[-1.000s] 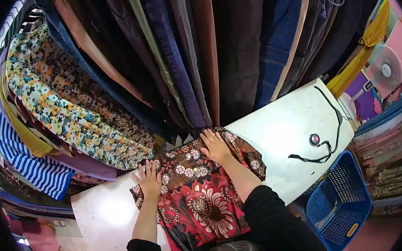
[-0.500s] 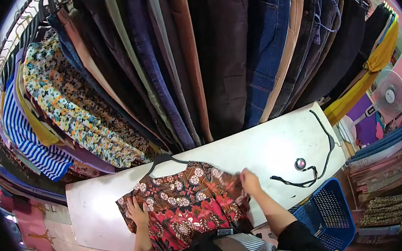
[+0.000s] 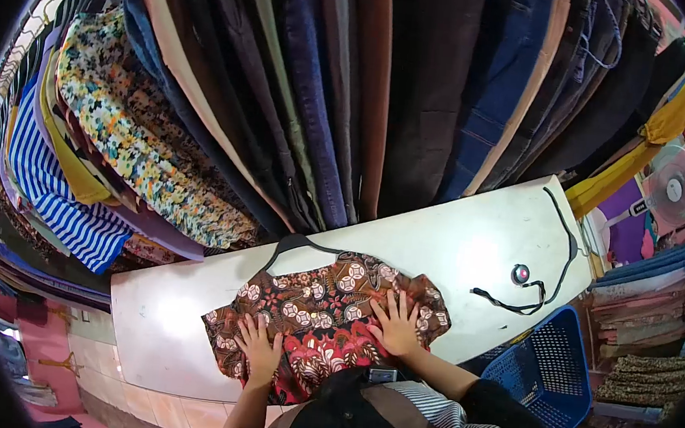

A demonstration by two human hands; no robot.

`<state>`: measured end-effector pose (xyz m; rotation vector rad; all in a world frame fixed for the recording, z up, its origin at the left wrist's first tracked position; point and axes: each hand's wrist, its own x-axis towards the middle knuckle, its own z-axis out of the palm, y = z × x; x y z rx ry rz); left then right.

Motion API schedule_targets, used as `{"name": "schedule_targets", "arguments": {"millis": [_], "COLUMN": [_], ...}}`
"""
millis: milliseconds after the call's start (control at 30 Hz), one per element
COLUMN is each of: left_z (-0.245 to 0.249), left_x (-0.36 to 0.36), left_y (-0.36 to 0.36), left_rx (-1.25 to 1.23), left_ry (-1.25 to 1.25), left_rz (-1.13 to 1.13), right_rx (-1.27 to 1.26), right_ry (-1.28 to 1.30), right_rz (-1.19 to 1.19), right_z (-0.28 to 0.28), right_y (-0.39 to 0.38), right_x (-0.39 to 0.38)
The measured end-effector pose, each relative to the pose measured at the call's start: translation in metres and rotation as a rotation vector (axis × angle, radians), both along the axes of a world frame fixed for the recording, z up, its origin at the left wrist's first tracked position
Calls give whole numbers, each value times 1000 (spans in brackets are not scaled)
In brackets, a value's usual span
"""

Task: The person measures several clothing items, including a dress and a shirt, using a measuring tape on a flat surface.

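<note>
A patterned batik shirt (image 3: 318, 302) in brown, red and cream lies spread on the white table, its near part hidden by my body. My left hand (image 3: 259, 348) rests flat on its left side, fingers spread. On the right side of the same shirt, my right hand (image 3: 395, 325) also presses down with its fingers apart. A black hanger (image 3: 295, 241) sticks out at the shirt's neck, and the rest of it is covered by the cloth.
On the white table (image 3: 439, 226), a second black hanger (image 3: 574, 242) lies beside a small round device with a black strap (image 3: 521, 274). A blue plastic basket (image 3: 565, 372) stands at the right. Hanging trousers (image 3: 427, 83) line the far side, and a fan (image 3: 674, 188) is at right.
My right hand has let go of the shirt's right sleeve and come down flat on the cloth. The sleeve now lies spread. My left hand stays on the left side.
</note>
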<state>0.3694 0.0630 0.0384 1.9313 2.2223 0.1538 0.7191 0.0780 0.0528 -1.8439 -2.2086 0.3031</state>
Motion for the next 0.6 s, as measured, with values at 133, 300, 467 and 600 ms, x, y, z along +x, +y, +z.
{"name": "schedule_targets", "arguments": {"millis": [133,300,467,600], "left_z": [-9,-24,-24,-24], "left_x": [-4,-17,-13,-9], "left_y": [29,98,144,144], "left_rx": [60,86,65,-1], "left_ry": [72,79,99,188], "left_rz": [18,6,14,22], "right_rx": [-12,62,170,78], "right_ry": [-93,-72,-7,93], "right_rz": [8,47,31,51], "right_z": [-15,-19,-22,-24], "right_y": [28,89,130,129], "right_x": [8,16,19,33]}}
